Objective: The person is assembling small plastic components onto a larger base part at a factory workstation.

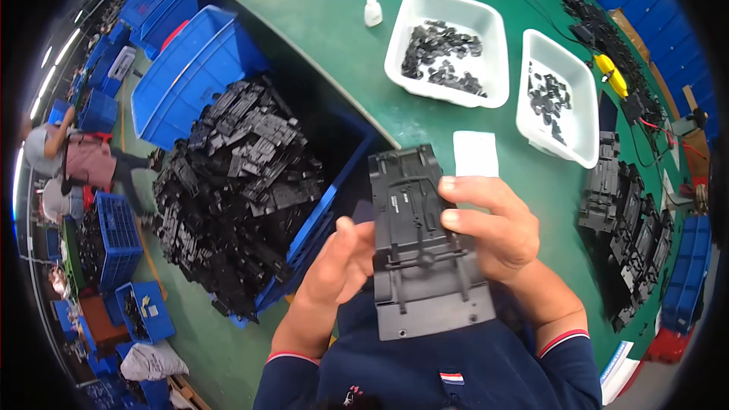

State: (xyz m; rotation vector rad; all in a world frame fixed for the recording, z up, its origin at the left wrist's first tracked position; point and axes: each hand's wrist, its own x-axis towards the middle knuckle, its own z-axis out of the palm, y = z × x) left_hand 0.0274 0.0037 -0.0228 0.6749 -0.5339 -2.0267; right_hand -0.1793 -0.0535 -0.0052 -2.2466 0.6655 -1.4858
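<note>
A long black molded plastic part [414,228] is in front of my chest, tilted, with ribs, slots and two small holes near its near edge. My right hand [497,231] grips its right side, two fingers lying on the upper face; the rest of the grip is hidden underneath. At the part's left edge is my left hand [334,262], fingers stretched and apart. Some of its fingers pass close to or behind the edge, so contact cannot be made out. Beyond the part, a small white sheet [476,153] lies on the green table [342,53].
Left of the table, a big heap of similar black parts [235,182] fills a blue crate [182,76]. Two white trays [395,68] [558,148] hold small black pieces. A small white bottle [373,11] stands nearby. More black parts [634,216] line the right side. Another person [87,156] stands far left.
</note>
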